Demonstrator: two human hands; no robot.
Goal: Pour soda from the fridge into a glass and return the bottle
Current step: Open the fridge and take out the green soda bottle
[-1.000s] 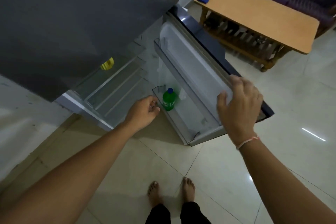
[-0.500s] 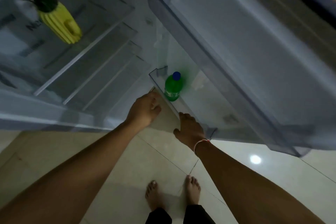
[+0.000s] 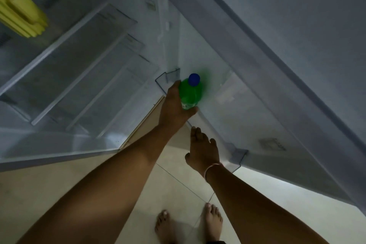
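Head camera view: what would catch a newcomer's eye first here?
The bright green soda bottle with its blue cap stands out in the clear bin of the open fridge door, with the left hand wrapped around it. Just below, the right hand rests by the bin's edge. At far upper left, a yellow object sits on a fridge shelf.
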